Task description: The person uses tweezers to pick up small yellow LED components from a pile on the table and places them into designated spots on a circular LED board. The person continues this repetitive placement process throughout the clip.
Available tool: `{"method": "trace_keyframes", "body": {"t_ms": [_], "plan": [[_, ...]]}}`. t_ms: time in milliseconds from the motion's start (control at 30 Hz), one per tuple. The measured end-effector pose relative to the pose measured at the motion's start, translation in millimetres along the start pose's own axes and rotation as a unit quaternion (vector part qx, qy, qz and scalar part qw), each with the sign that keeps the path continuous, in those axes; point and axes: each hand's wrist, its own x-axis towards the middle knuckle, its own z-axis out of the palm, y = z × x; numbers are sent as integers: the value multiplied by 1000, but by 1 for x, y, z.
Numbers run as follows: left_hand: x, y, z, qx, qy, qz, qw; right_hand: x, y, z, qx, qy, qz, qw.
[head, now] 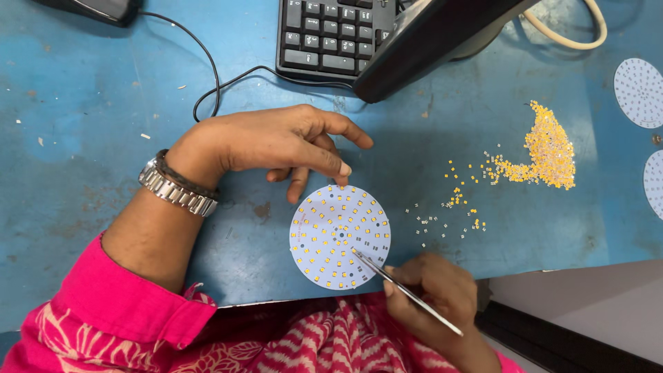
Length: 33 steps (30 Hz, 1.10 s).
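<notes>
A round white circuit board dotted with several small yellow square chips lies near the front edge of the blue table. My left hand, with a metal watch on its wrist, rests just behind the board, one fingertip touching the board's far rim. My right hand grips thin metal tweezers, whose tip sits on the board's lower right part. A heap of loose yellow chips lies to the right, with scattered ones trailing toward the board.
A black keyboard and a dark slanted stand are at the back, with a black cable looping left. Two more round white boards sit at the right edge. The table's front edge runs just below the board.
</notes>
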Motion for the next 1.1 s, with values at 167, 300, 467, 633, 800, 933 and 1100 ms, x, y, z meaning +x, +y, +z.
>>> {"method": "trace_keyframes", "body": {"t_ms": [167, 300, 467, 633, 800, 933, 1100], "plan": [[0, 1, 0, 4, 1, 1, 1000, -9, -9, 9, -31, 27, -13, 999], [0, 1, 0, 6, 4, -2, 1000, -7, -10, 11, -28, 34, -19, 999], [0, -2, -1, 9, 3, -3, 1000, -5, -12, 11, -35, 24, -19, 999], [4, -2, -2, 16, -6, -32, 999, -11, 1, -3, -53, 42, 54, 996], [2, -4, 0, -14, -11, -46, 999, -16, 47, -44, -23, 167, 214, 962], [1, -7, 0, -41, -15, -52, 998, -24, 71, -61, -56, 181, 196, 962], [-2, -9, -1, -39, -4, -66, 997, -25, 72, -57, -65, 169, 173, 968]]}}
